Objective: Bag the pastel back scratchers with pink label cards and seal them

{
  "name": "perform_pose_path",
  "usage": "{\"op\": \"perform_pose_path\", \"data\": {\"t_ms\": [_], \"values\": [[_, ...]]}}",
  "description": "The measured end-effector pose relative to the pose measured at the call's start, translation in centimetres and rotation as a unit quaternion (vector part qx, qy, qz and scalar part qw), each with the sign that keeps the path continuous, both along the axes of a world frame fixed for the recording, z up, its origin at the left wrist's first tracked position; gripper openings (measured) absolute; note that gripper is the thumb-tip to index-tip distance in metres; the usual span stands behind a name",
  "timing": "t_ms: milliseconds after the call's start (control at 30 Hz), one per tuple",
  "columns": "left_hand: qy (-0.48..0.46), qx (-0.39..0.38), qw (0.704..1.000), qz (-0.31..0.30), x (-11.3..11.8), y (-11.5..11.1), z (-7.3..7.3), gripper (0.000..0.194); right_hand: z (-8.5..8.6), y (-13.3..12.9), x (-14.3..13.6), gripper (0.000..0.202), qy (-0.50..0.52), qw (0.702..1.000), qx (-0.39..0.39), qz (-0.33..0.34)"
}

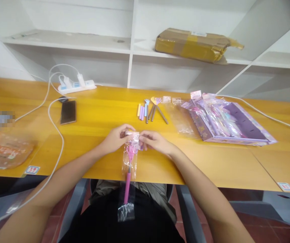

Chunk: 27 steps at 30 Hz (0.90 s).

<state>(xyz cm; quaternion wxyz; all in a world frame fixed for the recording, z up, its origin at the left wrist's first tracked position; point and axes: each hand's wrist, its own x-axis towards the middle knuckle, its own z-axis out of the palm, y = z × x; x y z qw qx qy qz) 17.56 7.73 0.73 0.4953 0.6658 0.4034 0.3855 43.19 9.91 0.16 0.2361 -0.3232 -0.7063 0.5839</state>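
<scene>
A clear plastic bag holding a pink scratcher [127, 184] with a claw-shaped head hangs over the table's front edge. My left hand [117, 137] pinches the upper left of the bag's header. On the other side, my right hand [154, 140] has its fingers closed on the header's right edge. Beyond my hands lie loose claw heads with metal rods [153, 109] and short coloured handles [141, 112]. To their right, a purple display box [238, 139] holds several bagged scratchers.
A black phone [68, 112] and a white power strip [76, 86] with cables lie at the left. Clear bags [182, 123] rest beside the box. A taped carton [192, 45] sits on the shelf. An orange package [8, 150] lies far left.
</scene>
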Motion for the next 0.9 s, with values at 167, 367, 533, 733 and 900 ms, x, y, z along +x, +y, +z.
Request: {"op": "perform_pose_path", "data": {"t_ms": [167, 367, 533, 733, 900], "values": [[-0.007, 0.008, 1.0, 0.016, 0.0, 0.2, 0.1, 0.017, -0.4, 0.9, 1.3, 0.028, -0.122, 0.964, 0.23, -0.057], [0.024, -0.024, 0.999, 0.008, 0.0, 0.3, 0.0, 0.021, -0.8, 0.9, 1.0, 0.038, -0.178, 0.954, 0.236, -0.045], [0.043, -0.045, 0.997, -0.046, -0.1, 0.2, -0.5, 0.023, -0.8, 1.2, 1.2, 0.035, -0.189, 0.969, 0.149, -0.049], [0.04, -0.032, 0.995, -0.091, 0.1, -0.1, -0.5, 0.032, -0.4, 0.9, 1.4, 0.026, -0.048, 0.997, 0.053, -0.032], [0.025, -0.036, 0.997, -0.061, 0.0, 0.1, -0.2, 0.023, 0.1, 0.9, 1.3, 0.034, 0.013, 0.993, 0.05, -0.106]]}}
